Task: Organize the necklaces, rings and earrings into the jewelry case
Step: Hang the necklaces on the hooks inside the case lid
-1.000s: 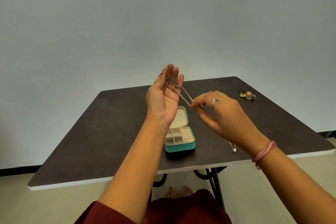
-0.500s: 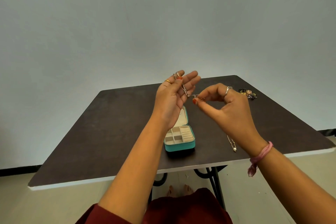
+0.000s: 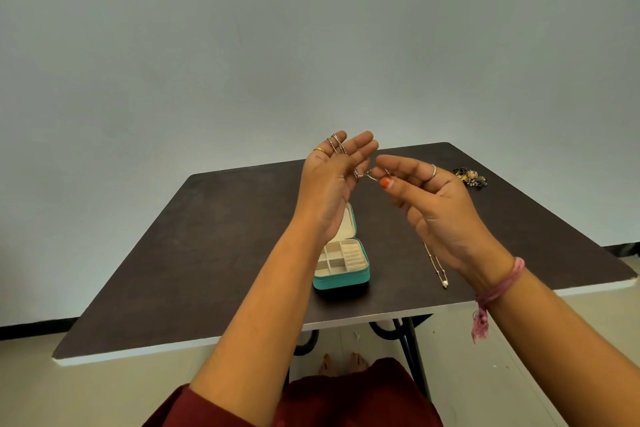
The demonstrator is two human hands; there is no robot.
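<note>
Teal zip jewelry case (image 3: pixel 341 265) open on dark tabletop (image 3: pixel 207 253), compartments look empty. Thin silver chain necklace (image 3: pixel 362 174) above case: wound over left hand (image 3: pixel 334 184) straight fingers (image 3: pixel 360 146), right hand (image 3: pixel 433 204) fingers pinch end. Gold pearl-drop necklace (image 3: pixel 437 265) right of case, dark earring cluster (image 3: pixel 471 177) beyond; nothing stored yet.

The jewelry case (image 3: pixel 341 279) has a teal outside and a cream lining, and it stands on a dark brown counter (image 3: pixel 214 253) with a white edge. A silver chain (image 3: pixel 337 146) is looped over the fingers of the left hand (image 3: pixel 329 184), which also wears a gold ring (image 3: pixel 320 150), while the right hand (image 3: pixel 433 204) shows an orange-red thumbnail, a silver ring (image 3: pixel 433 171) and a pink thread band (image 3: pixel 498 288) at the wrist. At four o'clock from the case lies a gold necklace (image 3: pixel 437 265) with a white bead, at two o'clock a dark, gold-flecked cluster of jewelry (image 3: pixel 470 177), and the sleeve (image 3: pixel 207 409) is maroon against a pale grey-blue wall (image 3: pixel 311 28).
</note>
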